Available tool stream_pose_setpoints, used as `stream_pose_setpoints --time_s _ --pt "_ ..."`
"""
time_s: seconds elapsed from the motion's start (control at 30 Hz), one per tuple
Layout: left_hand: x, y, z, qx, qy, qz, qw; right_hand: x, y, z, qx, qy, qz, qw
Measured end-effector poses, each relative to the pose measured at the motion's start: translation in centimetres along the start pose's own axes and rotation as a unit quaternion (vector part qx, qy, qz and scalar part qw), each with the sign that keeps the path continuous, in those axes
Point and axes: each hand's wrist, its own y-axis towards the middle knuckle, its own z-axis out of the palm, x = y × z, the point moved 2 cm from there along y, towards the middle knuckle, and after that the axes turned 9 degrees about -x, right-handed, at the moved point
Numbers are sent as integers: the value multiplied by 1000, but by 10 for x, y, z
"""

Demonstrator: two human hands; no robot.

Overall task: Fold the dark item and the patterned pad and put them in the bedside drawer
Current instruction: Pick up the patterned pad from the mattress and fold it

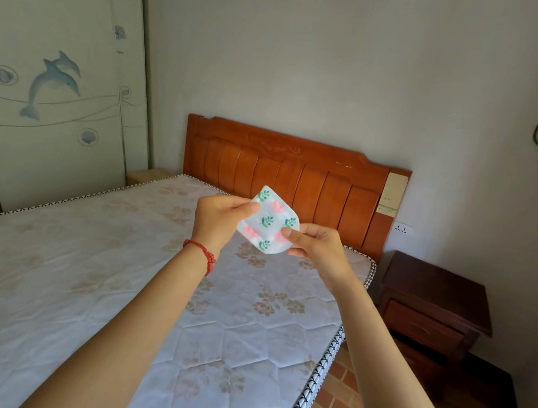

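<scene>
Above the mattress (pixel 77 280), the left hand (pixel 215 218) pinches the patterned pad (pixel 270 221) at its upper-left edge, the right hand (pixel 315 245) pinching lower right, so its length runs diagonally between them. Off right, nearer the right hand, waits the bedside drawer (pixel 423 326), shut. No readable writing anywhere.

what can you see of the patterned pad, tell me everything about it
The patterned pad is small and white, printed with green leaf sprigs and pink flowers. It looks soft and thin, like fabric or wrapped paper, with rounded corners, and seems folded into a compact shape. It is held up in the air above the mattress, tilted, in front of the headboard. The left hand pinches its left edge and the right hand pinches its right edge. Nothing else touches it.
</scene>
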Motion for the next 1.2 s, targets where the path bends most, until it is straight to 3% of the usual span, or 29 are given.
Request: stream_pose_setpoints --time_s 0.23,0.57,1.2 --pt "4 -6 -5 -42 -37 -54 997 -3 -4 4 -41 11 0 999" --pt "28 -6 -21 -9 -53 -128 990 -13 -2 15 -87 11 -15 996" --pt "126 -10 -81 -4 -26 -243 970 -103 -18 72 -94 -23 97 991"
